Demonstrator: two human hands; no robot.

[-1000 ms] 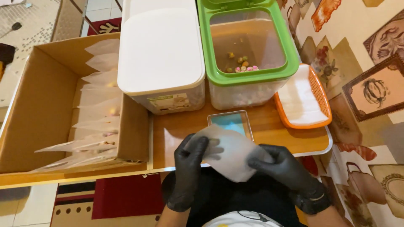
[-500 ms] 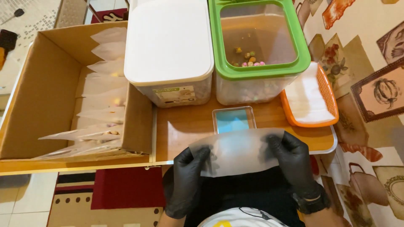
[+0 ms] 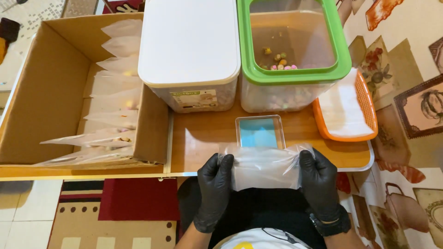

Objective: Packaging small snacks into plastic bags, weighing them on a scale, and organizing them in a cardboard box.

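Observation:
Both my hands wear black gloves and hold a clear plastic bag (image 3: pixel 264 167) stretched flat between them at the near edge of the wooden table (image 3: pixel 203 138). My left hand (image 3: pixel 214 186) pinches its left edge, my right hand (image 3: pixel 320 183) its right edge. Just beyond the bag a small metal tray (image 3: pixel 259 131) with a blue bottom lies on the table. Behind it stands a clear bin with an open green rim (image 3: pixel 295 76), with a few small coloured pieces at its bottom.
A white-lidded bin (image 3: pixel 189 41) stands left of the green one. A cardboard box (image 3: pixel 46 92) on the left holds several filled clear bags (image 3: pixel 113 115). An orange basket (image 3: pixel 350 108) with white sheets sits at the right. Patterned rug below.
The bag was crumpled between my hands a second ago; my hands have since moved apart and pulled it flat and wide, a little nearer to me.

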